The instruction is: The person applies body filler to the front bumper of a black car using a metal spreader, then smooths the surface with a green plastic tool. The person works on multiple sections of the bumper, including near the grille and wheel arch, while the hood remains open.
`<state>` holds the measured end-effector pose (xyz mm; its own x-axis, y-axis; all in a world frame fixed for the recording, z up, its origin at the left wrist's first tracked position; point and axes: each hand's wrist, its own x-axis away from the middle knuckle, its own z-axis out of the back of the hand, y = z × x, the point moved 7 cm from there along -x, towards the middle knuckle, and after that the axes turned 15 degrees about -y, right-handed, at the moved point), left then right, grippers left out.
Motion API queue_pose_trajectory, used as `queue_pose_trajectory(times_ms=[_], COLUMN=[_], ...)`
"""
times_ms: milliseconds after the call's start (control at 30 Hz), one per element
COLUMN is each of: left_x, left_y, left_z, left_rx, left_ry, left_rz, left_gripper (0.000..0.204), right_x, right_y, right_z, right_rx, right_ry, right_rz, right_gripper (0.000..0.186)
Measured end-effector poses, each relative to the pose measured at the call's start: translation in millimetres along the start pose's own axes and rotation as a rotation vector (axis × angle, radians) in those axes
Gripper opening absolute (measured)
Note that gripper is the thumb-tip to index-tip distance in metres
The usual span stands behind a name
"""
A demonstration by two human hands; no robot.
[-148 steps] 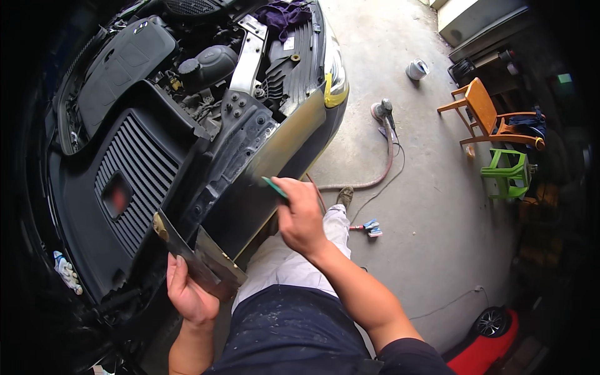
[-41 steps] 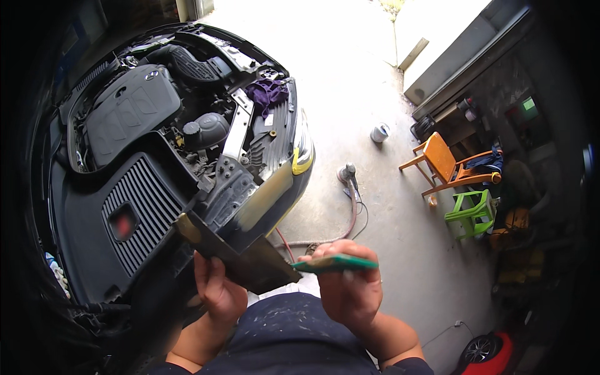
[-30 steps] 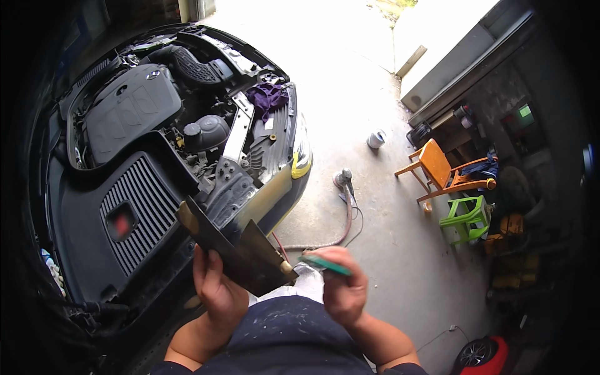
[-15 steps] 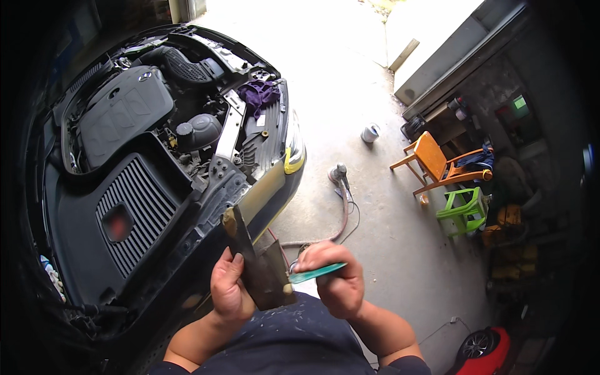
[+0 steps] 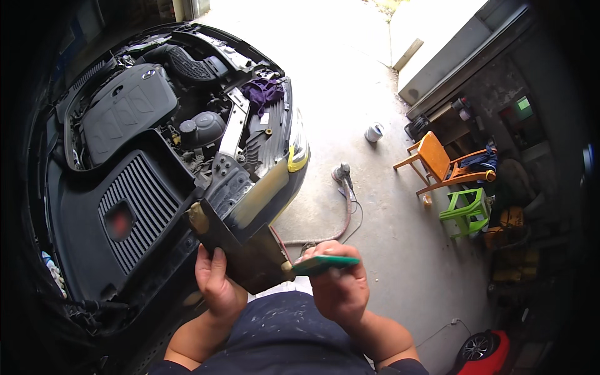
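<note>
My left hand [image 5: 215, 284] grips a dark flat mixing board [image 5: 250, 259] by its near left side, thumb on top. A tan dab of putty [image 5: 198, 217] sits at the board's far left corner. At its right corner is a smaller pale dab [image 5: 287, 267]. Closed around a green putty spreader [image 5: 328, 264], my right hand [image 5: 340, 292] is just right of the board. The spreader's left end is close to that smaller dab; I cannot tell whether they touch. Beyond the board, the car's front corner bears a yellowish filler patch [image 5: 265, 194].
The dark car's open engine bay [image 5: 128, 97] fills the left, with a purple cloth [image 5: 262, 94] on its front edge. A sander with a hose [image 5: 342, 173] and a can [image 5: 374, 132] stand on the floor. Right are an orange chair [image 5: 431, 156], a green stool [image 5: 465, 212] and a red toy car [image 5: 484, 353].
The board has shifted left and turned, showing more of its upper face. My right hand has rotated the spreader, so its broad green side shows more.
</note>
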<state>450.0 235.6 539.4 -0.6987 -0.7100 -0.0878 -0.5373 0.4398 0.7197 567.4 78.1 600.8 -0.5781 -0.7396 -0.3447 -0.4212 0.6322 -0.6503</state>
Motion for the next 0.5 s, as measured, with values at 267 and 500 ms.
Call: queue_pose_trajectory(times_ms=[267, 500], left_x=[-10, 4], left_y=[15, 11], left_z=[3, 8], left_rx=[0.043, -0.039], left_ry=[0.100, 0.074], left_rz=[-0.034, -0.053], left_gripper=[0.029, 0.027], right_x=[28, 14], right_y=[25, 7], right_z=[33, 12], right_rx=[0.159, -0.177], right_ry=[0.170, 0.174], right_rz=[-0.162, -0.087], right_gripper=[0.028, 0.036])
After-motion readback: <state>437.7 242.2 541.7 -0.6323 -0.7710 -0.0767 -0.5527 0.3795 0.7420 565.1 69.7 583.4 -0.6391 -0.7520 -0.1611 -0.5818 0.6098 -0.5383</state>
